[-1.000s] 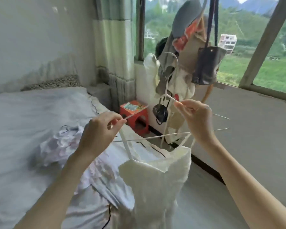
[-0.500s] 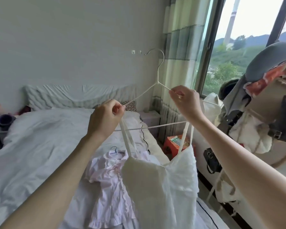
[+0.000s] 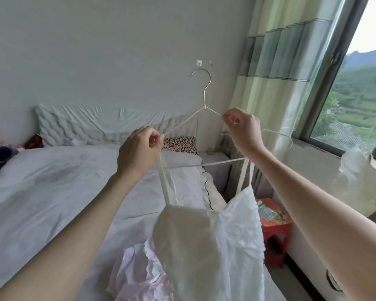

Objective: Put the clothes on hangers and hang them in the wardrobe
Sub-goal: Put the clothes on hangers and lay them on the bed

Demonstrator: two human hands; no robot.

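White bedding covers the bed (image 3: 52,192) across the left of the frame. Just left of centre, my left hand (image 3: 137,153) pinches a thin strap against the left shoulder of the white wire hanger (image 3: 204,101). At centre the hanger's hook points up in front of the wall, and the white strappy dress (image 3: 206,246) hangs from it into the lower middle, above a pink garment (image 3: 137,272) on the bed. Right of centre, my right hand (image 3: 241,131) pinches the hanger's other shoulder, where that strap sits. I judge the dress light, limp and slippery on thin wire; carry it by the hanger neck, keeping it level so the straps stay on.
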